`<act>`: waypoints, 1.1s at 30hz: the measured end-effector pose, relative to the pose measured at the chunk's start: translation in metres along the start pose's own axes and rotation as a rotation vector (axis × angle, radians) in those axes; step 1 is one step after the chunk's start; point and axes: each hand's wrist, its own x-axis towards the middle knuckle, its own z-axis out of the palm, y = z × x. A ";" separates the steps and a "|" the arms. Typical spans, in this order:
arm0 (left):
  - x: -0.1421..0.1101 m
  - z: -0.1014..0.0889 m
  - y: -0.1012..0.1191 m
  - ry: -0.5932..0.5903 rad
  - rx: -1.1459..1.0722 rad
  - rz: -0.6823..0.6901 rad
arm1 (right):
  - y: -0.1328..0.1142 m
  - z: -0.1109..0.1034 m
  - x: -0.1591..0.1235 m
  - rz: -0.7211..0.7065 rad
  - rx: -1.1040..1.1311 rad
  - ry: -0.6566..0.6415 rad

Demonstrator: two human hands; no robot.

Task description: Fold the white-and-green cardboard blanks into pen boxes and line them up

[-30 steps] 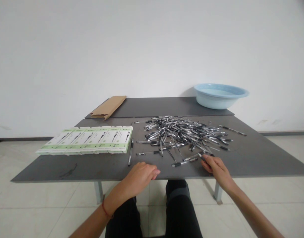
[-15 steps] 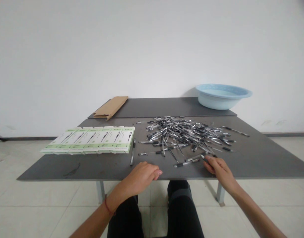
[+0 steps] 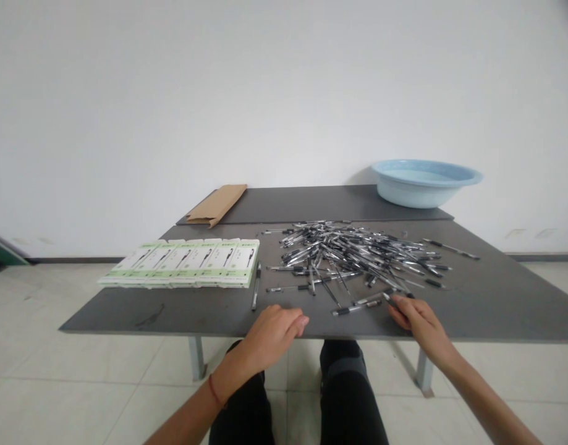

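My right hand (image 3: 419,318) is closed, at the table's near edge, on a pen (image 3: 387,299) whose pale tip points up and left toward the pile. Most of that pen is hidden by the fingers. Beside it lie loose clear pens with black grips, one of them a pen (image 3: 353,308) close to the fingertips. My left hand (image 3: 273,334) rests at the near edge, fingers curled under, and no object sticks out of it. Just beyond it, a single pen (image 3: 256,287) lies lengthwise. The big heap of pens (image 3: 353,250) spreads over the table's middle.
A row of overlapping white-and-green flat boxes (image 3: 191,262) printed with pens lies on the left. At the back of the grey table (image 3: 501,303) are a brown paper envelope (image 3: 219,204) and, on the right, a light blue basin (image 3: 420,185). A white wall stands behind.
The view has shifted slightly, so the whole scene sits further right in the picture. Both hands keep nearly the same place and pose on the table.
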 end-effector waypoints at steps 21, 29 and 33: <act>-0.027 -0.085 -0.029 0.249 0.597 -0.347 | 0.009 0.001 0.001 -0.020 0.045 -0.001; -0.023 -0.081 -0.031 0.231 0.606 -0.317 | 0.016 -0.001 0.002 -0.017 0.055 -0.006; -0.013 -0.072 -0.029 0.210 0.526 -0.189 | 0.017 -0.001 0.002 -0.012 0.066 0.004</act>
